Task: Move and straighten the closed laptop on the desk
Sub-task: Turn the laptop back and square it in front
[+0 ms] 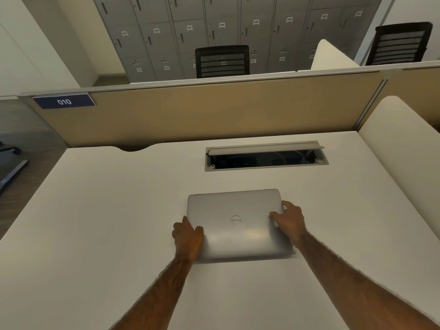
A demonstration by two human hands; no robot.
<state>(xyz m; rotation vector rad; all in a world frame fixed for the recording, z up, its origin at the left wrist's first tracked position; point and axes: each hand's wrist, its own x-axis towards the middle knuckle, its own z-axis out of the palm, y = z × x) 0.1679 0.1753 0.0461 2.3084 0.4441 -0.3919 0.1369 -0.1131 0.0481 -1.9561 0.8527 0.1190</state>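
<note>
A closed silver laptop with a round logo on its lid lies flat on the white desk, near the middle. Its edges run nearly parallel to the desk's back edge, turned slightly. My left hand grips the laptop's left edge near the front corner, thumb on the lid. My right hand holds the right edge, thumb and fingers pressed on the lid's right side.
An open cable hatch with wires inside is set into the desk just behind the laptop. A beige partition with a blue "010" label bounds the back. A white side divider stands at right. Black chairs and grey lockers lie beyond.
</note>
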